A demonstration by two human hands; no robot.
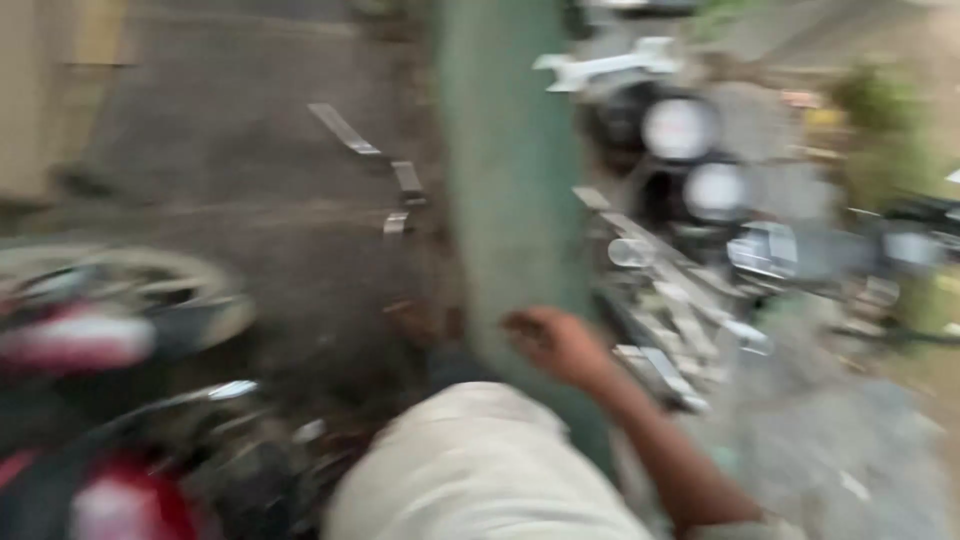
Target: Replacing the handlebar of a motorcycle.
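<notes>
The whole picture is smeared by motion. My right hand (556, 343) reaches in from the lower right on a bare forearm. Its fingers are curled in, with nothing visible in them. It rests at or just in front of the base of a green post (510, 170) that runs up the middle of the view. Below the hand is a pale cream cloth shape (480, 470), probably my own clothing. My left hand is out of view.
A red and black motorcycle (110, 420) with its wheel (150, 285) fills the lower left. To the right of the post stands another motorcycle (690, 190) with round dials and chrome parts. Grey pavement (250, 150) with thin metal strips lies behind. Greenery shows at the far right.
</notes>
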